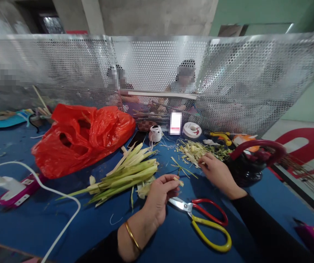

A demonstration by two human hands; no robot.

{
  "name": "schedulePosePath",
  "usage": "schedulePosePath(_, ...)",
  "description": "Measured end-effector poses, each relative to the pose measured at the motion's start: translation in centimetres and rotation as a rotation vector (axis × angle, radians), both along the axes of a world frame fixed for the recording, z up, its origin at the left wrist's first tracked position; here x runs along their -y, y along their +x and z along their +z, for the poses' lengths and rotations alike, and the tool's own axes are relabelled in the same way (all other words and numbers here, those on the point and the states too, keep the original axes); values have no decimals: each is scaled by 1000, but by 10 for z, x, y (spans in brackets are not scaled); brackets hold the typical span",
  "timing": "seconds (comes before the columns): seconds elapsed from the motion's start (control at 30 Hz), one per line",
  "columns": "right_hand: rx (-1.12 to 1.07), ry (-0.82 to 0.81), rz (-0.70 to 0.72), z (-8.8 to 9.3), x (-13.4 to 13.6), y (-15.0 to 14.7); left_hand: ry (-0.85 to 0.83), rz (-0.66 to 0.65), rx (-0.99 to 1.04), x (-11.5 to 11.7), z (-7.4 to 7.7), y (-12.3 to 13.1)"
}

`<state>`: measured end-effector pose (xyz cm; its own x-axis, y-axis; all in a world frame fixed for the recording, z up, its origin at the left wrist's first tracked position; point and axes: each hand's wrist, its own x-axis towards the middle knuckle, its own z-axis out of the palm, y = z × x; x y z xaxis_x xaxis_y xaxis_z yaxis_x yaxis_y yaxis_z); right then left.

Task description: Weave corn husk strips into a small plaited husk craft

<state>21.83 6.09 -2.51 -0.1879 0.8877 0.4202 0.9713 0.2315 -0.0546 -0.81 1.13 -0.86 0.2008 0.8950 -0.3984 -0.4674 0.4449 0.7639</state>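
Observation:
My left hand (161,195), a gold bangle at its wrist, pinches a small pale-green piece of plant strip (179,181) between thumb and forefinger. Over the right side, my right hand (214,170) has its fingers curled at the edge of a heap of short plant clippings (191,151); whether a piece is between them is hidden. Scissors (182,205) with one red and one yellow handle lie spread beside my left hand. To the left rests a bundle of long pale-green leaf strips (129,175). Several thin green stems (184,169) lie between the hands.
A red plastic bag (85,135) fills the left back. A white cable (71,221) runs from a purple power strip (19,191). Along the back stand white string (155,134), a lit phone (176,122) and a tape roll (192,129). A dark pot (244,170) stands right, near my forearm.

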Motion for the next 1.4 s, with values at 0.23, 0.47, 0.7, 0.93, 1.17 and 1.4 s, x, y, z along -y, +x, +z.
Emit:
schedulePosePath(0.23,-385,40,47,1,42,-24,150,16,-116,8,-3,6)
schedulePosePath(0.47,-1142,-333,162,-8,83,-73,218,0,-152,14,-10,13)
schedulePosePath(0.7,-1103,-214,197,-9,84,-72,146,2,-163,15,-15,14)
schedulePosePath(0.93,-944,-223,224,-13,87,-73,78,-26,-67,17,-14,14)
schedulePosePath(1.17,-794,-215,238,-3,57,-58,71,89,-41,9,9,-2)
schedulePosePath(1.4,-440,-290,65,15,-73,-68,68,165,-16,-1,11,-8)
